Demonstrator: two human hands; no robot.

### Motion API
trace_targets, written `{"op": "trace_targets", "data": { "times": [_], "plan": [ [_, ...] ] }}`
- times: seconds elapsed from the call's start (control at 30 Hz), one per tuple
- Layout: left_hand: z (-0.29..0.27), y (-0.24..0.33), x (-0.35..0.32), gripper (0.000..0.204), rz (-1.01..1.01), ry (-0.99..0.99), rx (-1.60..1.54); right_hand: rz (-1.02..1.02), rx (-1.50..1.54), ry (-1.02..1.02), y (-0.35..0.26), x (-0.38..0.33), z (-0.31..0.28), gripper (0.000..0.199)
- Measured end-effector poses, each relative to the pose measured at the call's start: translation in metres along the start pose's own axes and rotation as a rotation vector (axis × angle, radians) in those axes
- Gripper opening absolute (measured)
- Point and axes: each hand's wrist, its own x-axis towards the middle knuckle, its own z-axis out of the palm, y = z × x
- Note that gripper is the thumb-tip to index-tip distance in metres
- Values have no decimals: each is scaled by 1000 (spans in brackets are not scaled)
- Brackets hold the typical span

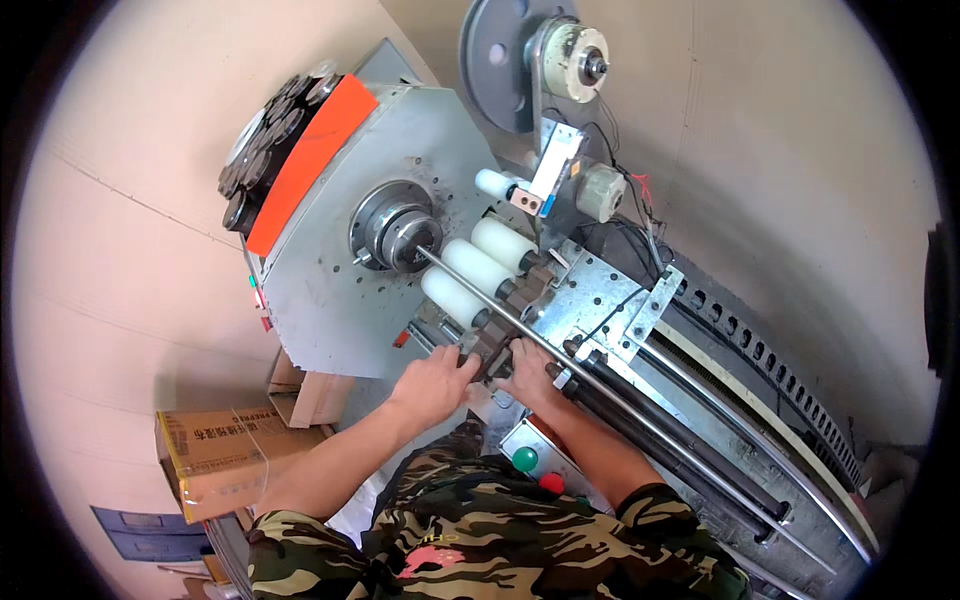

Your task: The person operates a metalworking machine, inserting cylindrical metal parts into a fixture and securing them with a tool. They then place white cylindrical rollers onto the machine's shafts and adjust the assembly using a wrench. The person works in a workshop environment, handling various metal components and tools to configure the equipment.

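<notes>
My left hand (436, 384) is closed with its fingertips on a dark brown metal block (488, 344), just below the white rollers. My right hand (527, 374) comes in on the other side of that block, fingers curled inward; what they grip is hidden. Above both hands a long bare steel rod (586, 380) runs from the round metal chuck (412, 242) down to the right. Three thick white rollers lie beside the rod, the nearest one (455, 298) close to my left hand.
A grey machine housing (320, 290) with an orange strip (312, 165) stands at left. A grey wheel (495, 65) rises at the back. Green (524, 459) and red (551, 483) buttons sit below my right forearm. Cardboard boxes (225, 480) are at lower left; long rails (740, 430) extend right.
</notes>
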Motion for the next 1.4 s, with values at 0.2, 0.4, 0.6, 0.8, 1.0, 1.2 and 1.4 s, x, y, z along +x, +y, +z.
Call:
{"op": "trace_targets", "data": {
  "times": [0.2,0.4,0.6,0.8,1.0,1.2,1.4],
  "plan": [
    [-1,5,16,52,-411,-373,-25,9,-16,21,-3,1,-3,62],
    [0,0,5,55,-58,-85,-51,22,48,-12,-4,-1,-5,63],
    [-19,3,19,53,-257,-294,-50,14,-18,5,-1,-2,0,63],
    [2,-5,9,54,-137,-256,-59,5,48,11,-1,0,0,61],
    [-17,-3,13,50,-77,-239,-57,35,34,-59,-3,1,-11,62],
    [-16,0,27,51,-354,-523,-77,62,32,-78,-4,-2,-8,62],
    [-9,-10,1,52,106,-39,-74,82,34,-103,1,0,-7,60]
  ]
}}
